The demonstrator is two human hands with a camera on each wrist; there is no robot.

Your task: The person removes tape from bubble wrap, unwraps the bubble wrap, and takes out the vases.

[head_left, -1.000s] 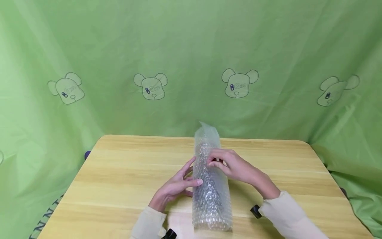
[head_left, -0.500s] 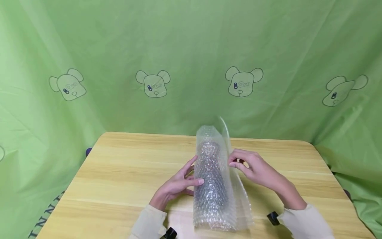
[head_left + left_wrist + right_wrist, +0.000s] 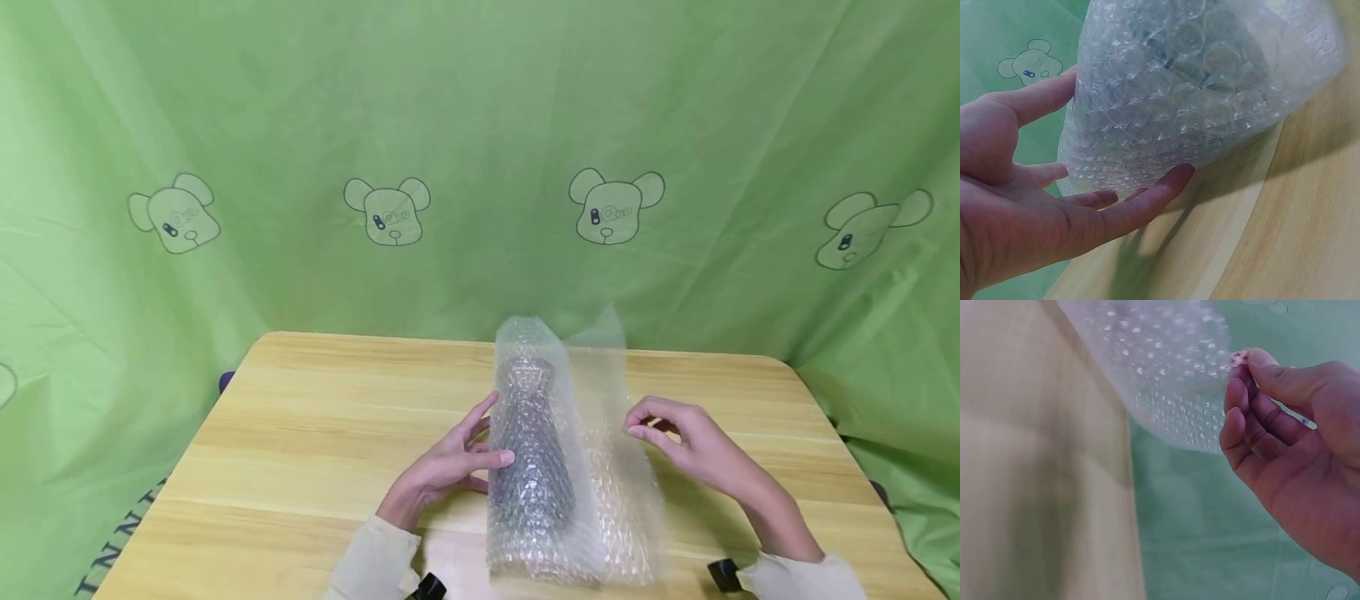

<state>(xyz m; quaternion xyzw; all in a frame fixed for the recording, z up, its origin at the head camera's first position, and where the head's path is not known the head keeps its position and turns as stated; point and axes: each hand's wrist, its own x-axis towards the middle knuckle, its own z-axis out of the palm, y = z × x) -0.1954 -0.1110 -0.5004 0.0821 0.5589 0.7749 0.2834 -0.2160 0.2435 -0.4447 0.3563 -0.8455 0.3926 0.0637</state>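
A roll of bubble wrap (image 3: 528,517) lies lengthwise on the wooden table (image 3: 322,442). Through its layers shows a darker, bottle-shaped thing (image 3: 532,454), its narrower end pointing away from me. My left hand (image 3: 442,468) steadies the roll from the left, thumb on top and the other fingers spread along its side, nearly straight in the left wrist view. My right hand (image 3: 693,442) pinches the free edge of the wrap between thumb and fingers, pulled out to the right. A small red-and-white patch (image 3: 1239,358) shows at those fingertips.
A green curtain (image 3: 480,100) printed with bear heads hangs behind the table and at its sides. Black wrist cameras (image 3: 429,587) sit at both sleeves. The loose flap (image 3: 622,500) of wrap spreads right of the roll.
My right hand has moved right, drawing the edge of the bubble wrap off the roll so a layer opens out. The left hand has stayed in place.
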